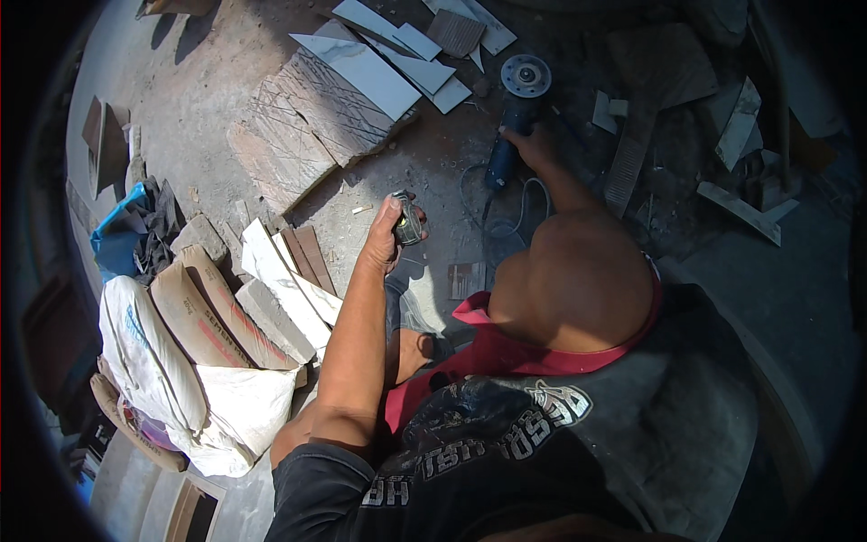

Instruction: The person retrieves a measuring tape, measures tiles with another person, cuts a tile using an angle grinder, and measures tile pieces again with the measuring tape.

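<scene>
My left hand [388,230] is closed around a small dark rounded case that looks like a tape measure [411,222], held above the floor. Ahead and to the right, my right hand [533,144] grips the body of a blue angle grinder [506,163]. The grinder's round metal disc [526,76] faces up at its far end, and a pale cord loops beside its near end. My right fingers are partly hidden. A bare knee in red shorts [578,280] covers part of my right arm. Just below my left hand, a foot [413,352] shows.
A scored stone slab [298,126] lies ahead, with white tile pieces [361,77] on and beyond it. Filled sacks [194,312], white offcuts [271,262] and a blue bag [117,239] crowd the left. More broken tiles [741,212] are scattered at right.
</scene>
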A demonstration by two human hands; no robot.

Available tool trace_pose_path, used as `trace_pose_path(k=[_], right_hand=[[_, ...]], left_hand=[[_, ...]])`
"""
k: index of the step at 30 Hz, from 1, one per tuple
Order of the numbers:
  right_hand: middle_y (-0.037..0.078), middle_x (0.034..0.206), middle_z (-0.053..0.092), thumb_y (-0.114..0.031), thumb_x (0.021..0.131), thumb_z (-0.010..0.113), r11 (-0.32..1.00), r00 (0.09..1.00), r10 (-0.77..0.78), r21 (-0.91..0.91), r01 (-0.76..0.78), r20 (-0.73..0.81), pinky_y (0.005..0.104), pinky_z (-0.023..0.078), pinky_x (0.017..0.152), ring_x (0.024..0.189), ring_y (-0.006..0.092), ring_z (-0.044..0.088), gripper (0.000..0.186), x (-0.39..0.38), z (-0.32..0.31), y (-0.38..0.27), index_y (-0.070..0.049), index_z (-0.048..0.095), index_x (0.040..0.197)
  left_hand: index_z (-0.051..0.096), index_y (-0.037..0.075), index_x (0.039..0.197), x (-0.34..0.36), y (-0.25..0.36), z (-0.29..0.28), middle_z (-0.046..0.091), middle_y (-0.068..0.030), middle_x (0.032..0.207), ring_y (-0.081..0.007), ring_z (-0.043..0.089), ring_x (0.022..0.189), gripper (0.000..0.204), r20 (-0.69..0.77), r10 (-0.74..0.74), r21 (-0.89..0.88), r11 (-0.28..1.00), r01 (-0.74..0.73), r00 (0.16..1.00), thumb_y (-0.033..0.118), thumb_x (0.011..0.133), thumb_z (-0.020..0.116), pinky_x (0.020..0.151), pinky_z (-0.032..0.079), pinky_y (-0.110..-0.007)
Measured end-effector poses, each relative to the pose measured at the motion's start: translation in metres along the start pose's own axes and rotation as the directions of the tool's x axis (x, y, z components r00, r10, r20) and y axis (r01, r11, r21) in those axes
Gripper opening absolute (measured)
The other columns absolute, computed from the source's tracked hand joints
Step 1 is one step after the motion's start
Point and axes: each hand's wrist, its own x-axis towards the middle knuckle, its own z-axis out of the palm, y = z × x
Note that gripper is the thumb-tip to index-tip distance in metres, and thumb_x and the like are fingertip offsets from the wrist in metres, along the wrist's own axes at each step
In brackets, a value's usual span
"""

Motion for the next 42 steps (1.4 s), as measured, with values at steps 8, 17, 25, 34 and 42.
trace_pose_path(k=[8,17,25,34,42], right_hand=[[0.023,0.106,0.066,-0.05,0.076,0.07,0.996,0.991,-0.085,0.012,0.086,-0.102,0.0409,0.047,0.087,0.102,0.0338,0.063,0.067,0.007,-0.011,0.014,0.006,0.061,0.112],[0.012,0.087,0.067,-0.027,0.082,0.071,0.875,0.901,-0.43,0.222,0.43,-0.052,0.0341,0.049,0.075,0.083,0.0212,0.064,0.032,-0.074,-0.02,-0.061,0.001,0.064,0.095],[0.009,0.087,0.069,-0.02,0.081,0.073,0.776,0.658,-0.617,0.472,0.418,0.432,0.0313,0.05,0.072,0.08,0.0149,0.064,0.026,-0.067,0.048,-0.08,0.0,0.067,0.097],[0.012,0.085,0.071,-0.018,0.08,0.073,0.822,0.638,-0.567,0.318,0.471,0.52,0.03,0.05,0.072,0.079,0.0158,0.066,0.024,-0.062,0.048,-0.11,0.0,0.07,0.095],[0.009,0.077,0.067,-0.015,0.08,0.071,0.917,0.638,-0.395,0.237,0.322,0.661,0.0288,0.049,0.06,0.067,0.0114,0.061,0.018,-0.053,0.045,-0.125,-0.001,0.069,0.092]], left_hand=[[0.051,0.005,0.118,0.008,0.017,0.017,0.061,-0.0112,0.093,-0.0168,0.06,0.079,0.037,-0.005,-0.026,0.126,0.992,0.026,1.0,0.029,0.09,0.052,0.066,0.055,-0.032],[0.051,0.001,0.12,0.024,0.032,0.021,0.065,-0.0124,0.096,-0.0198,0.062,0.081,0.036,0.001,-0.026,0.503,0.864,0.022,1.0,0.017,0.088,0.049,0.071,0.051,-0.031],[0.06,-0.001,0.106,0.044,0.054,0.029,0.067,-0.013,0.089,-0.0199,0.063,0.083,0.033,0.2,0.011,0.771,0.616,-0.164,0.98,0.022,0.091,0.041,0.075,0.047,-0.033],[0.062,0.0,0.097,0.073,0.066,0.002,0.063,-0.0093,0.087,-0.0178,0.058,0.078,0.034,0.321,0.002,0.853,0.433,-0.29,0.947,0.026,0.094,0.041,0.072,0.045,-0.032],[0.061,-0.002,0.098,0.089,0.071,-0.006,0.062,-0.0147,0.09,-0.0234,0.06,0.083,0.034,0.378,-0.096,0.911,0.217,-0.351,0.921,0.025,0.093,0.041,0.076,0.045,-0.035]])
